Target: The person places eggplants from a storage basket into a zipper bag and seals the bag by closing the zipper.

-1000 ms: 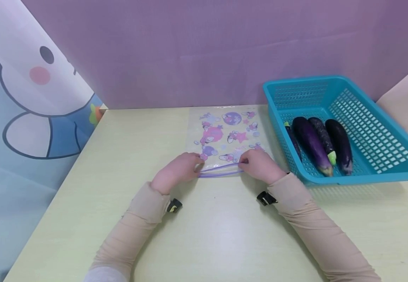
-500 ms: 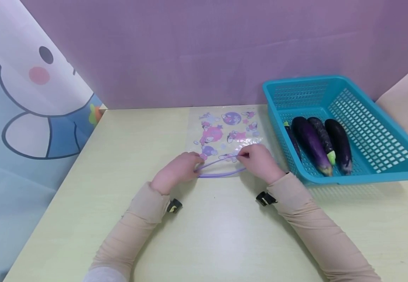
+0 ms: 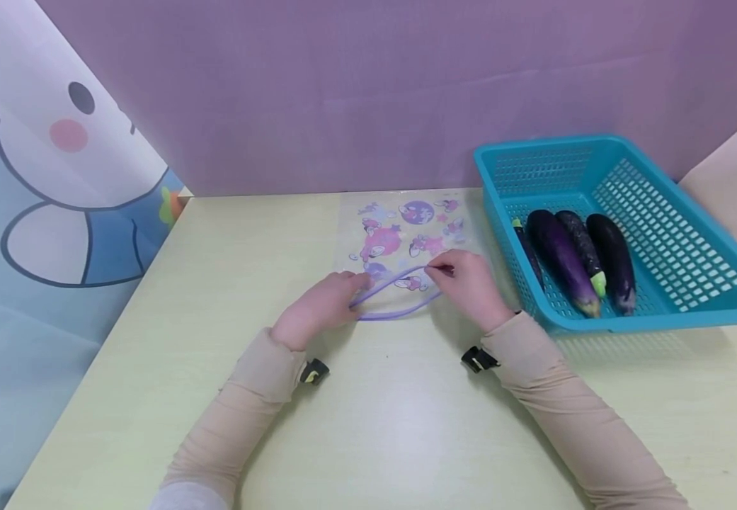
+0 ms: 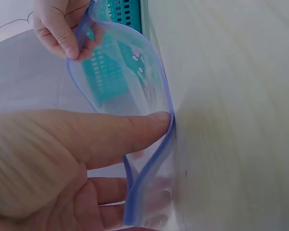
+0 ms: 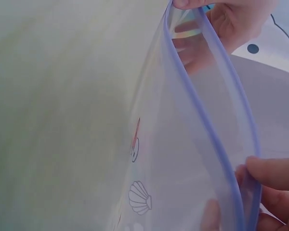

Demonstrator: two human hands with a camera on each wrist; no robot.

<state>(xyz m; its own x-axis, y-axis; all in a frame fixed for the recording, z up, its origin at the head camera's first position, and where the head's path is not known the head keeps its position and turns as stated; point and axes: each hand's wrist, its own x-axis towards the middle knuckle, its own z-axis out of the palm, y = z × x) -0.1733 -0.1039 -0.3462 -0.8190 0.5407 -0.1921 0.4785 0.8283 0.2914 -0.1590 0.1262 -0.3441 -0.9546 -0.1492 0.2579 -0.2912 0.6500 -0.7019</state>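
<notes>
A clear zip bag (image 3: 381,242) with pink and purple prints lies on the table, its purple-edged mouth facing me and gaping. My left hand (image 3: 322,309) holds the left end of the mouth. In the left wrist view, the thumb of the left hand (image 4: 101,139) lies against one purple lip (image 4: 164,91), with the other fingers seen partly through the plastic. My right hand (image 3: 470,287) pinches the upper lip and lifts it above the lower one. The right wrist view shows the thumb and fingers of the right hand (image 5: 277,175) on that lip, partly behind the plastic.
A turquoise basket (image 3: 661,324) stands at the right of the bag, close to my right forearm. Several eggplants (image 3: 559,248) lie in it. Behind the table rises a purple cloth wall (image 3: 343,99), and a blue cartoon cloth (image 3: 43,354) hangs at the left.
My right hand has moved up and away from me with the upper lip, so the bag's mouth has widened from a narrow slit. My left hand has stayed almost still.
</notes>
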